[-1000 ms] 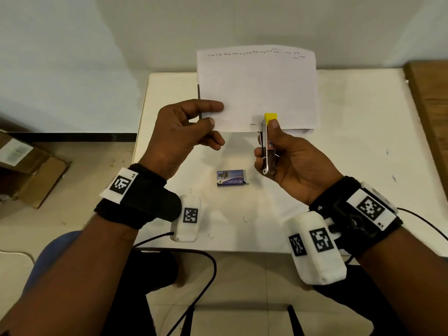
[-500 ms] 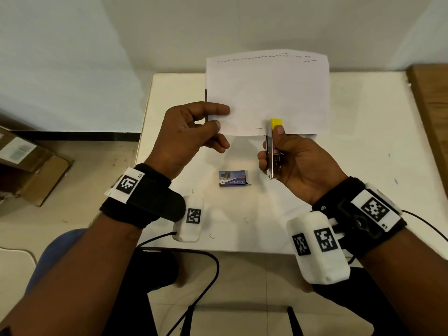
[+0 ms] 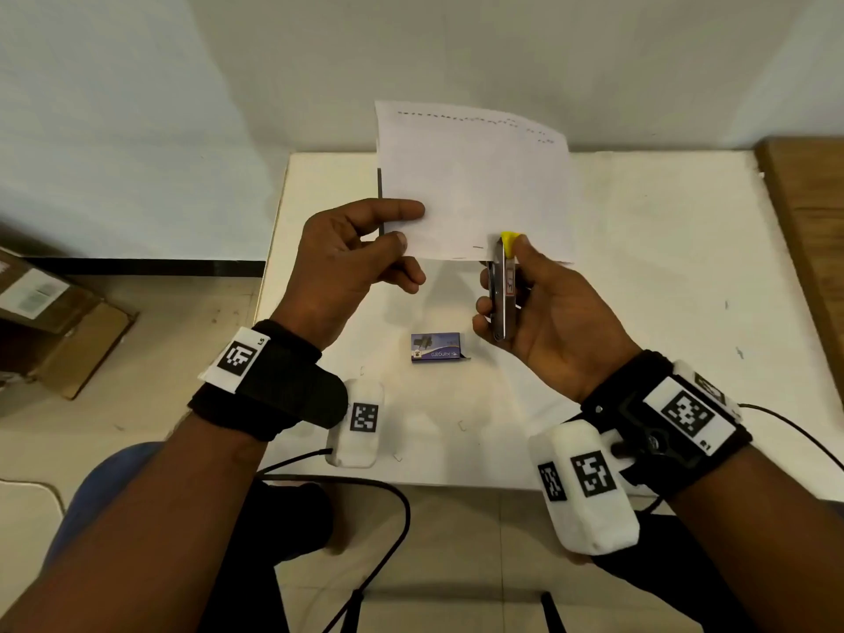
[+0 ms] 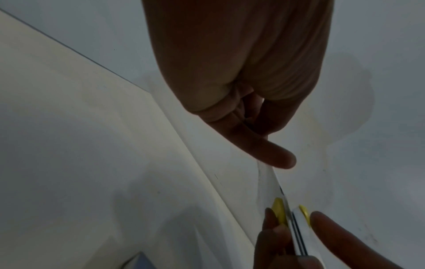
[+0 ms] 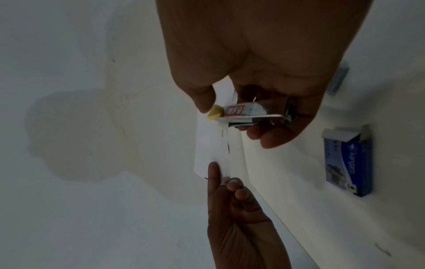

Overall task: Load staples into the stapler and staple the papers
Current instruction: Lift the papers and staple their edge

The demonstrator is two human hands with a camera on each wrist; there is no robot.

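White papers [image 3: 475, 185] are held up above the white table [image 3: 639, 267], with a row of staples along their far edge. My left hand [image 3: 356, 258] pinches their near left corner between thumb and forefinger. My right hand [image 3: 534, 303] grips a small metal stapler [image 3: 501, 285] with a yellow tip, its mouth over the papers' near edge. In the right wrist view the stapler [image 5: 248, 114] bites the papers [image 5: 211, 154]. In the left wrist view the stapler [image 4: 296, 229] closes on the sheet edge. A blue staple box [image 3: 436, 347] lies on the table between my hands.
A wooden surface [image 3: 808, 212] borders the table on the right. Cardboard boxes [image 3: 50, 322] sit on the floor at left. Loose staples [image 3: 462, 424] lie near the table's front edge. Cables [image 3: 365, 491] hang below the table edge. In the right wrist view the staple box [image 5: 348, 163] has its flap open.
The papers and both hands have drifted slightly right and toward me. The stapler stays on the papers' near edge, and the left hand keeps its pinch.
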